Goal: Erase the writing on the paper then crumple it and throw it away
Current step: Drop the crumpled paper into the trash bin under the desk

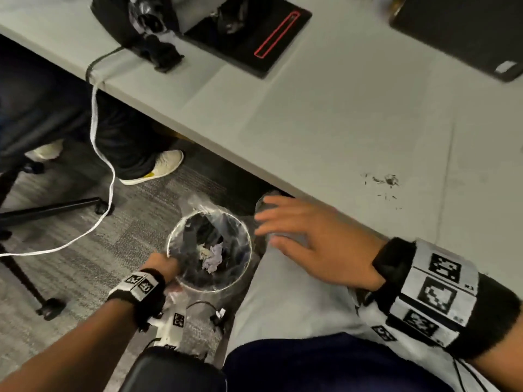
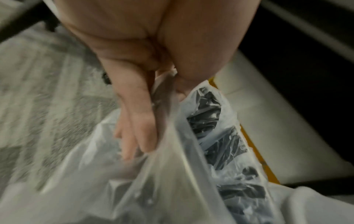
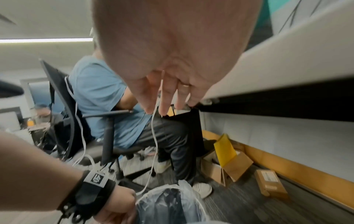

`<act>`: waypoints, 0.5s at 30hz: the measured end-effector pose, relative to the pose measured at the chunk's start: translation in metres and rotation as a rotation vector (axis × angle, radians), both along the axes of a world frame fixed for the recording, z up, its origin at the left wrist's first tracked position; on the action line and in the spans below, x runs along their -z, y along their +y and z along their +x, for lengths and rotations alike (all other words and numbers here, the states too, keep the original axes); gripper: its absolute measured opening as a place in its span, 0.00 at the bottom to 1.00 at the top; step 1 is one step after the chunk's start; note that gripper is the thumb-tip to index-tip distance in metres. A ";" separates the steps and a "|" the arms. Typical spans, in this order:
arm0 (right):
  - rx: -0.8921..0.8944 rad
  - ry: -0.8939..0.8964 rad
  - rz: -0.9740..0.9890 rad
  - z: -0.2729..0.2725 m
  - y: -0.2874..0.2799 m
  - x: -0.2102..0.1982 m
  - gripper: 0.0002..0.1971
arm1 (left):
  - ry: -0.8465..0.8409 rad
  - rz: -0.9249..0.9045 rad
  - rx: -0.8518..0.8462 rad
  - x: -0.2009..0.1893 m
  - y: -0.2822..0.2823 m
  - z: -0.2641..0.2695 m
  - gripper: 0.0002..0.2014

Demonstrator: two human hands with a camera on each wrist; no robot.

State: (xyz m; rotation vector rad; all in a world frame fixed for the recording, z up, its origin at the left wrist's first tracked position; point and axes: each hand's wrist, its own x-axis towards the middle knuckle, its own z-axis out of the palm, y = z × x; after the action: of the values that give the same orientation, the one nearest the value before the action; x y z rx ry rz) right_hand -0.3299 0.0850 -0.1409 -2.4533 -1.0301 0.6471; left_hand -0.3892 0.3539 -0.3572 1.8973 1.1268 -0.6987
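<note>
Hands: left hand grips the clear plastic liner of the small round bin; right hand hovers empty, fingers spread. Crumpled white paper lies inside; task looks finished.

At the lower centre of the head view, a crumpled paper shows pale lilac-white inside a bin lined with clear, glossy plastic over black. The carpet around it is grey with a mottled block pattern. The table across the upper right is plain pale grey, flecked with dark specks at right. A black pad at the top carries a red outlined slot. A white cable hangs at left. Both wristbands are black with white panels bearing black square codes. A shoe is cream with a yellow edge.
</note>
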 end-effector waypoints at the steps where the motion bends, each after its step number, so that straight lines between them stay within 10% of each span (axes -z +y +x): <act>1: 0.061 -0.040 0.064 -0.002 -0.010 -0.006 0.17 | -0.026 0.016 0.025 -0.007 0.000 0.007 0.10; 9: 0.719 -0.073 -0.216 0.002 -0.082 -0.033 0.48 | -0.141 0.043 0.147 -0.074 -0.015 0.039 0.07; 15: 0.677 -0.026 -0.349 -0.005 -0.067 -0.023 0.56 | -0.177 -0.037 0.116 -0.115 -0.032 0.042 0.09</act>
State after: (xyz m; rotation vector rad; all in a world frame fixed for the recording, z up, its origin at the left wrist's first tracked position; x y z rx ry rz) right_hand -0.3346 0.0180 -0.1181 -2.8643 -0.0456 0.5894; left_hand -0.3471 0.3219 -0.2420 1.9624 0.8935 -0.5976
